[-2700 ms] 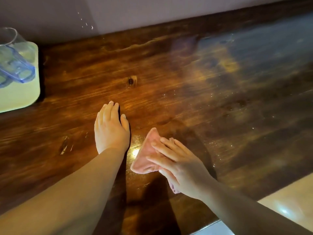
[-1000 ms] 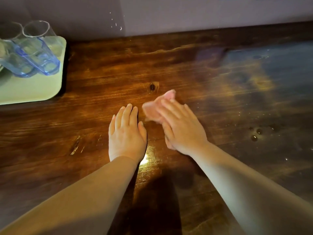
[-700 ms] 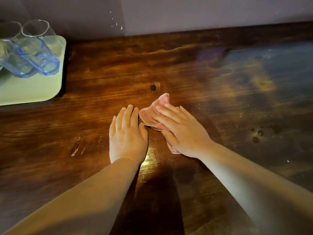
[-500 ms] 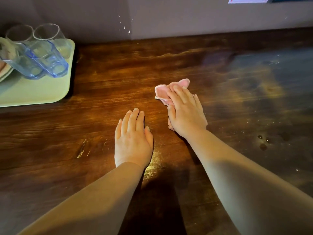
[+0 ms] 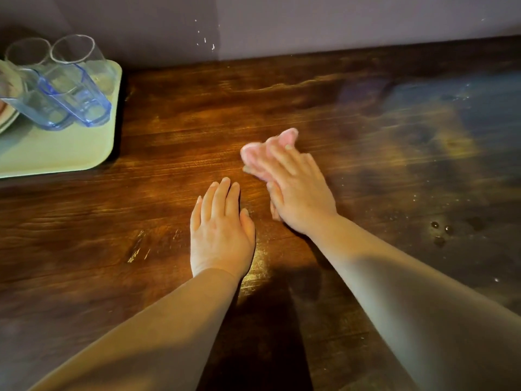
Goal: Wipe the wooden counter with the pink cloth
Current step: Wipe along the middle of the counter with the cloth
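Pink cloth [image 5: 266, 152], soft and crumpled, lies on the dark brown wooden table [image 5: 366, 142] near the middle of the view, blurred in the picture. The right hand [image 5: 296, 190] lies on top of it with fingers stretched out flat, pressing it down onto the wood; the cloth's edges show beyond the fingertips, and a small piece shows near the heel of the palm. The left hand [image 5: 221, 230] rests flat on the table just beside the right, palm down, fingers straight and close together, holding nothing. It does not touch the cloth.

Both bare forearms reach in from the lower edge of the view. A bright glare sits on the wood by the left wrist. A few small water drops [image 5: 439, 230] lie on the table to the right, well apart from the hands.

At the far left a pale green plastic tray [image 5: 64, 150] sits on the table against the grey wall [image 5: 310, 21]. On it two clear blue-tinted drinking glasses [image 5: 70, 88] lie tilted side by side. Part of a plate shows at the tray's left edge, cut off by the frame.
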